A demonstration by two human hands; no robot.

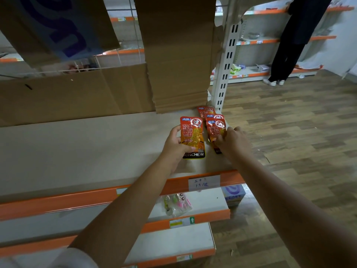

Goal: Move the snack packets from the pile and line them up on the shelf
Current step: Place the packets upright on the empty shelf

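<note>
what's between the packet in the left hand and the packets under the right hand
Only a narrow strip of bare shelf separates the left packet from the right packets, per the head view.

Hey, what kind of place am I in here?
Most likely a small shop being stocked: metal shelves with orange price strips, a handwritten price label, and red snack packets laid out on the shelf.

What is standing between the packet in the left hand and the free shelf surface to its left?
Nothing visible. The left hand holds the packet just above the shelf, and the surface to its left is bare up to the cardboard behind.
</note>
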